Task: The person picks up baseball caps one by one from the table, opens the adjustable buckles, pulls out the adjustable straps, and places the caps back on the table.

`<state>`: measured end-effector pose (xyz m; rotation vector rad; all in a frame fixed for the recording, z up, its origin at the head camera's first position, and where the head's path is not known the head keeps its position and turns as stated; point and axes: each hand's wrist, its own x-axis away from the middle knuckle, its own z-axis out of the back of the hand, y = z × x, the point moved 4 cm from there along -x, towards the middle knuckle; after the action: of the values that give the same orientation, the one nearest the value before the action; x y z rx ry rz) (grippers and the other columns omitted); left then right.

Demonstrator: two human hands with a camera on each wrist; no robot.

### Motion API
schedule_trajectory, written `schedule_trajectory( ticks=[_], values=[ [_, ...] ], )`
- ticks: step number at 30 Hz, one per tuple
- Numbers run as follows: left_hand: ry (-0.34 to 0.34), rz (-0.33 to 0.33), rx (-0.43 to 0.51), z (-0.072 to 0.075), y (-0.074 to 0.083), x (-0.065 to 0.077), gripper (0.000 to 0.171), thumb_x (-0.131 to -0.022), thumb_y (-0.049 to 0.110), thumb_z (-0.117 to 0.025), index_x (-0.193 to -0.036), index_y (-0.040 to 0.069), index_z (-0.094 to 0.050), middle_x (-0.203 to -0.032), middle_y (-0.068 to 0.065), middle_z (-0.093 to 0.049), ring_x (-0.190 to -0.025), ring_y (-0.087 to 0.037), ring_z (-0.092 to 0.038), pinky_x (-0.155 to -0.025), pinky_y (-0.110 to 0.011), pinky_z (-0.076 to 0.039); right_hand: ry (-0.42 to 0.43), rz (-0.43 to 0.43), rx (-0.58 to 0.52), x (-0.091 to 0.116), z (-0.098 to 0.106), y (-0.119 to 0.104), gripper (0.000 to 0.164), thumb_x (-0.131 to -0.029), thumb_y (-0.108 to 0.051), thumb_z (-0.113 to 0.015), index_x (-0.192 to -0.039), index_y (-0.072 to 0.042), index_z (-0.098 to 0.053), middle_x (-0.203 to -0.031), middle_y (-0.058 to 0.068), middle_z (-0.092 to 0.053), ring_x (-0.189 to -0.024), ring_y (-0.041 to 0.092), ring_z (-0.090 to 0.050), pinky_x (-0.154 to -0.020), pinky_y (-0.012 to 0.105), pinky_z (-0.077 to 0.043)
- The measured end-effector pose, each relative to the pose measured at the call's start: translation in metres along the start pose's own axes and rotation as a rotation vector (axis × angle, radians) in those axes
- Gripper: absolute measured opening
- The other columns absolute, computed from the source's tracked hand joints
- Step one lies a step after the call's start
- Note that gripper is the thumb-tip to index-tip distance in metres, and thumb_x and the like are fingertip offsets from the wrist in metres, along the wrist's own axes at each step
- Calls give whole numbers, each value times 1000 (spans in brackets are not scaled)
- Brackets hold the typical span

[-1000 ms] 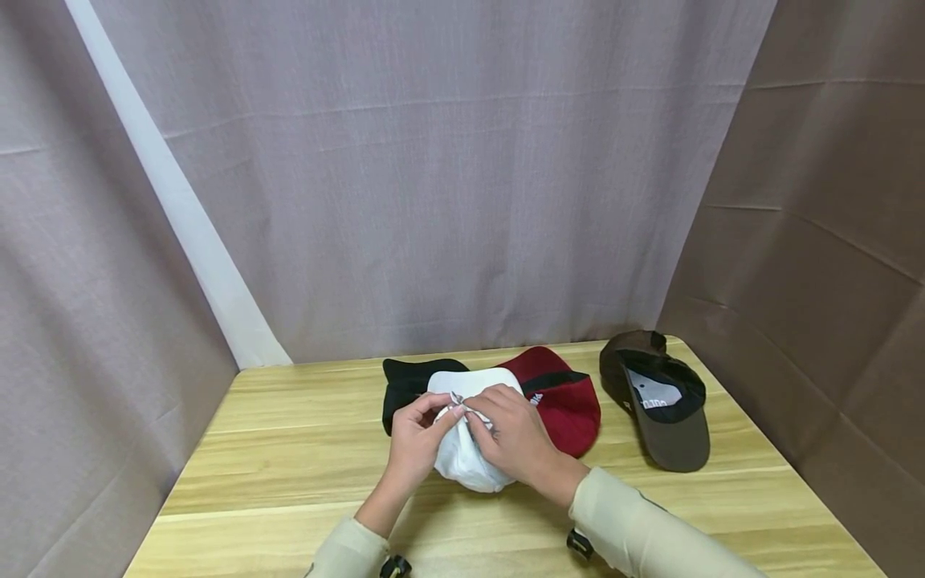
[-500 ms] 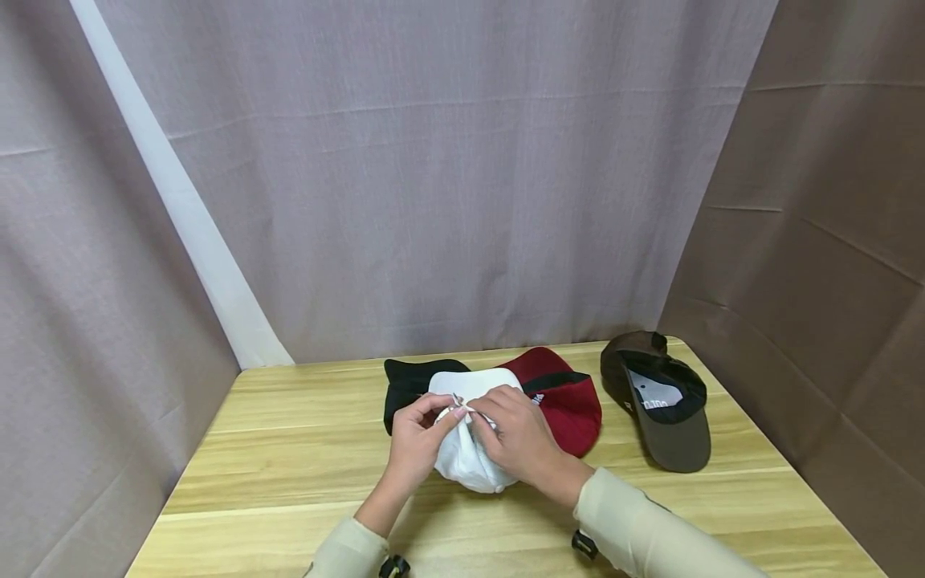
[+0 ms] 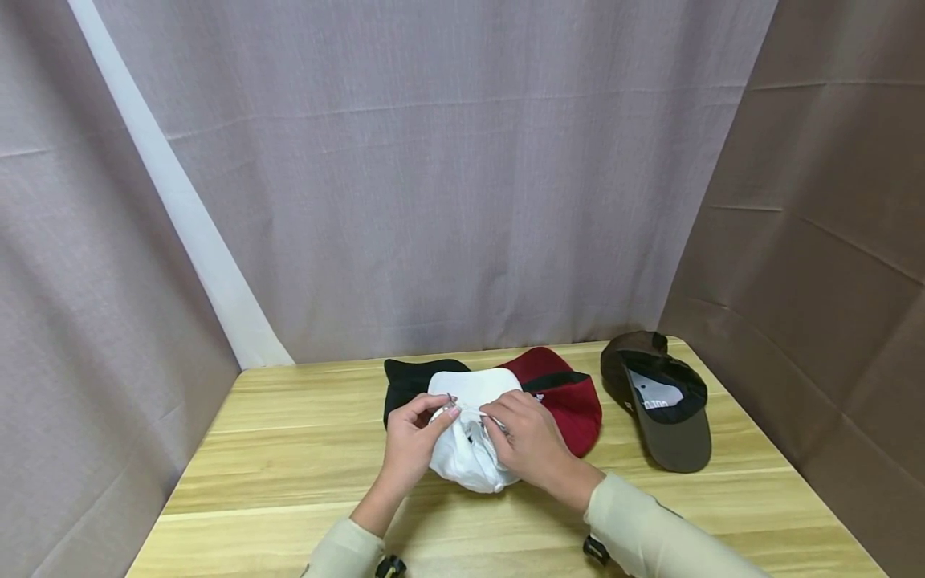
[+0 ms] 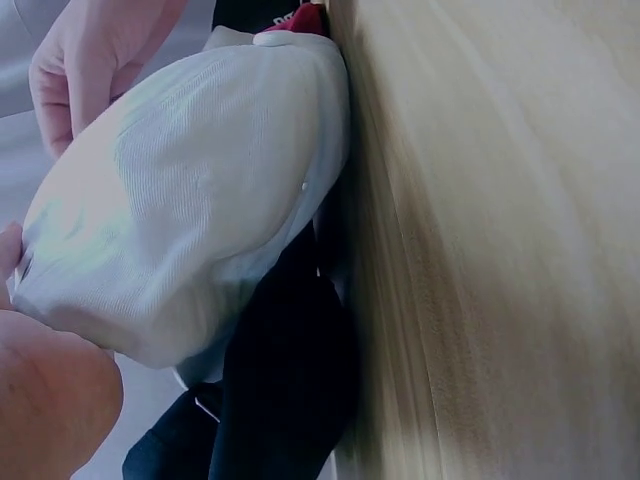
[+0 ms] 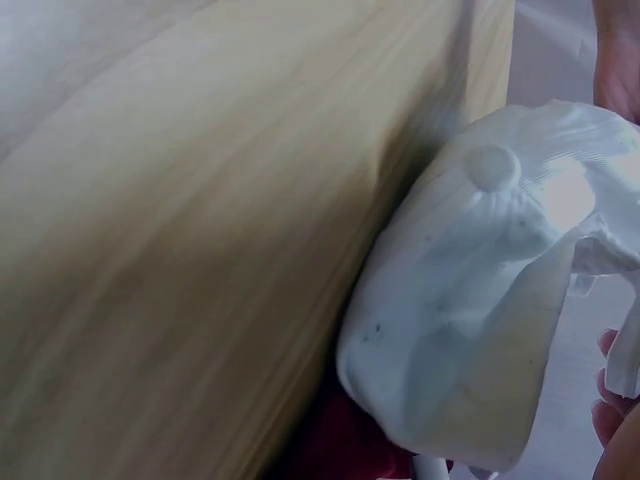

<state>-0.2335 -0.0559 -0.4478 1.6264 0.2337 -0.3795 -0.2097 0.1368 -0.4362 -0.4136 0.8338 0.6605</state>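
A white baseball cap (image 3: 462, 466) lies with its brim (image 3: 477, 384) pointing away, over parts of a black cap (image 3: 412, 381) and a dark red cap (image 3: 571, 413). My left hand (image 3: 410, 437) pinches the left edge of its back opening, where a small metal clasp (image 3: 451, 399) shows at the fingertips. On the other side my right hand (image 3: 531, 441) pinches the white strap (image 5: 625, 350), whose free end hangs by the fingers in the right wrist view. The cap's rounded crown (image 4: 210, 170) fills much of the left wrist view, with the black cap beneath.
A dark brown cap (image 3: 675, 441) rests upside down on the right of the wooden table (image 3: 289, 449), light lettering showing inside it. Grey curtains (image 3: 462, 201) hang behind the table's back edge, and a brown one (image 3: 831, 281) on the right.
Both hands have drawn slightly apart, the right moving to the right with the strap. The gap at the back of the white cap looks wider. The other caps stay put.
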Motion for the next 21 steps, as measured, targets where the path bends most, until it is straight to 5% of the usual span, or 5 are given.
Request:
schedule_trajectory(
  ticks=[10, 21],
  values=[
    [18, 33, -8, 2, -4, -1, 17, -91, -3, -79, -107, -9, -77, -112, -32, -76, -95, -1, -73, -88, -15, -58, -14, -13, 12, 8, -1, 5, 9, -88, -15, -79, -97, -12, -80, -90, -3, -77, -91, 16, -70, -83, 36, -57],
    [37, 120, -168, 8, -12, -2, 13, -91, 7, -83, -102, 0, -78, -106, -20, -78, -83, -4, -64, -75, -17, -52, -125, -151, 68, 16, -2, 9, 18, -92, -23, -79, -106, -12, -79, -100, -1, -78, -98, 20, -69, -92, 41, -59]
  ],
)
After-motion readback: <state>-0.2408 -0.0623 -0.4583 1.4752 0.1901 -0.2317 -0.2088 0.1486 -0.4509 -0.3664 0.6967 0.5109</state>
